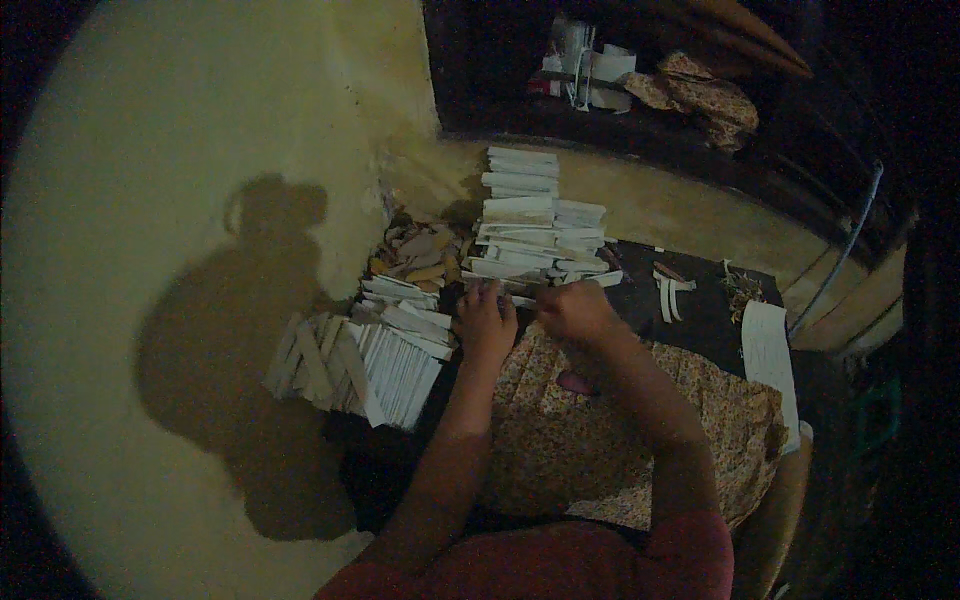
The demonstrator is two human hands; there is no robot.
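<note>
My left hand (487, 322) reaches to the front edge of the tall stack of thin white paper-like strips (530, 225), its fingers somewhat apart and bent downward. Beside it on the right, my right hand (578, 315) is closed like a fist, knuckles up. Whatever lies inside its fingers is hidden in the dim light. A pale strip (520, 300) shows between the two hands. Below them a brown flower-patterned cloth (560, 450) is spread, with a small pinkish piece (575, 382) on it.
Bundled white strips (400, 370) lie left of my forearm, near the wall (200, 120). Brownish scraps (415, 250) are heaped behind them. Loose curved strips (670, 292) and a long white sheet (770, 350) lie to the right. A dark ledge (650, 125) holds crumpled cloth (705, 100).
</note>
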